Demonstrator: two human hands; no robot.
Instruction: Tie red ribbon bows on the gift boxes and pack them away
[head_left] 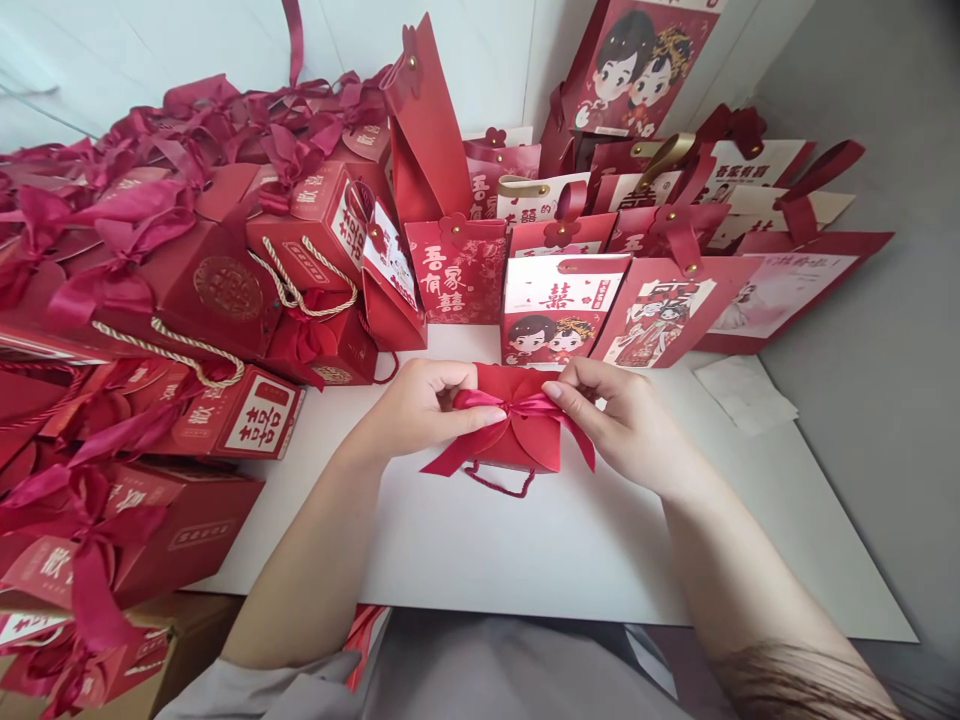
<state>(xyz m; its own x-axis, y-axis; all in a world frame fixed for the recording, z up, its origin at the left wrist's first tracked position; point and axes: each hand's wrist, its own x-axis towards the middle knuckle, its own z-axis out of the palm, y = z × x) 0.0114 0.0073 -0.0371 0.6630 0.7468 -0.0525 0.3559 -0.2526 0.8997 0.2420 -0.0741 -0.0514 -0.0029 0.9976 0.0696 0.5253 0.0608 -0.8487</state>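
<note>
A small red gift box (525,442) sits on the white table in front of me, its rounded flaps folded over the top. Around it runs a pinkish-red satin ribbon (457,452), knotted into a bow at the middle with two tails hanging to the sides. My left hand (420,405) pinches the bow's left loop between thumb and fingers. On the other side, my right hand (626,420) pinches the right loop. A dark red cord handle (501,490) lies at the box's near side.
Many ribbon-tied red boxes (180,270) are piled on the left. Upright red gift bags (562,310) stand along the back. A white tissue (746,392) lies at the right of the white table (525,560), beside a grey wall (885,350). Below left is a cardboard carton (199,640).
</note>
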